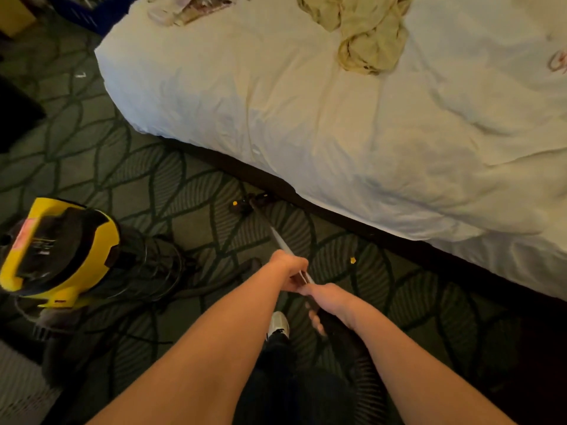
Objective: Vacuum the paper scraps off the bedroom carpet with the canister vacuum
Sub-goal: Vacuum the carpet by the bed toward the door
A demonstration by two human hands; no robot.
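Note:
A yellow and black canister vacuum stands on the green patterned carpet at the left. Its silver wand runs from my hands to a dark floor nozzle by the bed's edge. My left hand is shut on the wand's upper part. Just behind it, my right hand grips the black handle end where the hose joins. A yellow paper scrap lies on the carpet right of the wand. Another small yellow scrap sits at the nozzle's left side. A pale scrap lies far left.
A bed with a white duvet fills the right and top, with crumpled cloth on it. The black hose coils beside the canister. My shoe shows below my hands. Dark objects stand at the far left edge.

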